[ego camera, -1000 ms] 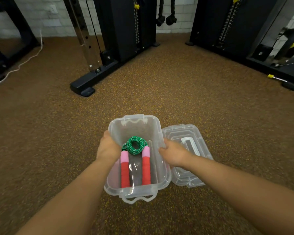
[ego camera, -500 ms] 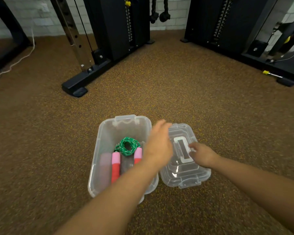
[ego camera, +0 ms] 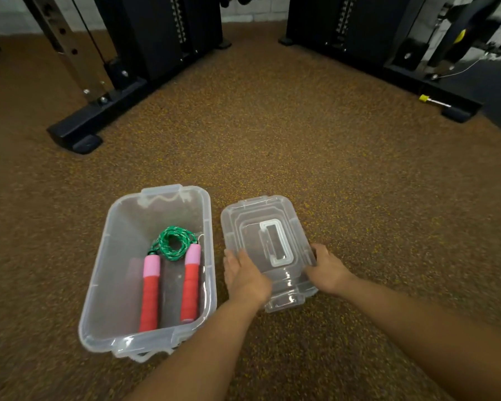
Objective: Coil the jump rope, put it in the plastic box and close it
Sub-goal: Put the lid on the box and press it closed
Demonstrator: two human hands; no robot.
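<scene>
The left hand (ego camera: 245, 277) covers the lid's (ego camera: 261, 218) near left corner, and the right hand (ego camera: 327, 270) hides its near right edge. Whether the fingers grip is unclear. The left forearm crosses the plastic box's (ego camera: 119, 227) near right corner. The gym machines (ego camera: 162, 39) are cut off at the far edge.

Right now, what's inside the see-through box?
A jump rope: green cord coiled at the far end, two red and pink handles lying side by side. Nothing else shows in the box, and no lid covers it.
</scene>
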